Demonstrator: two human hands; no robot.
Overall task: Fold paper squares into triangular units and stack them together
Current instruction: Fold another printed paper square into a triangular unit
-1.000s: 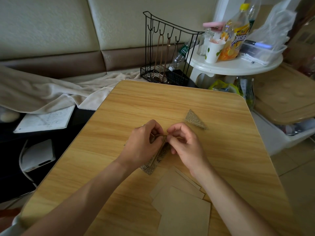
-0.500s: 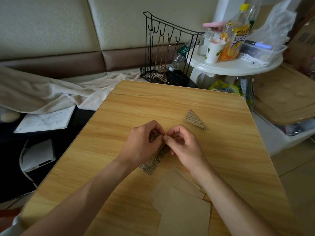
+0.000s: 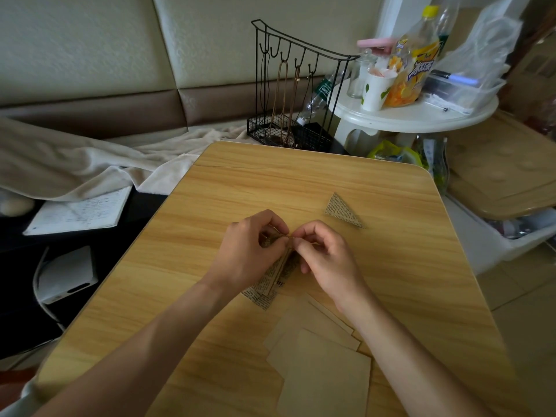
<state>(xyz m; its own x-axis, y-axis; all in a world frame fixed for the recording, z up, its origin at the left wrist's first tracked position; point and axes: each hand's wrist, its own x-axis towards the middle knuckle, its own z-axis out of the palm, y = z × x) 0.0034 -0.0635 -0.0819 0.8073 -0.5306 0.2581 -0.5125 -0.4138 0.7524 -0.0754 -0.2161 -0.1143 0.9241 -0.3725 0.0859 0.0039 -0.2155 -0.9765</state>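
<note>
Both hands, left (image 3: 249,251) and right (image 3: 328,260), pinch the half-folded paper (image 3: 278,273) at table (image 3: 391,266) centre. A finished triangle (image 3: 343,210) lies at 2 o'clock, and blank squares (image 3: 322,356) at 5. If either pinch slips, the crease may skew and the unit won't stack.

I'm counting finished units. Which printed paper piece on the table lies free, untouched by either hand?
The small folded triangle, alone beyond the right hand. The other printed piece is pinched between both hands; the left hand covers part of it.
</note>
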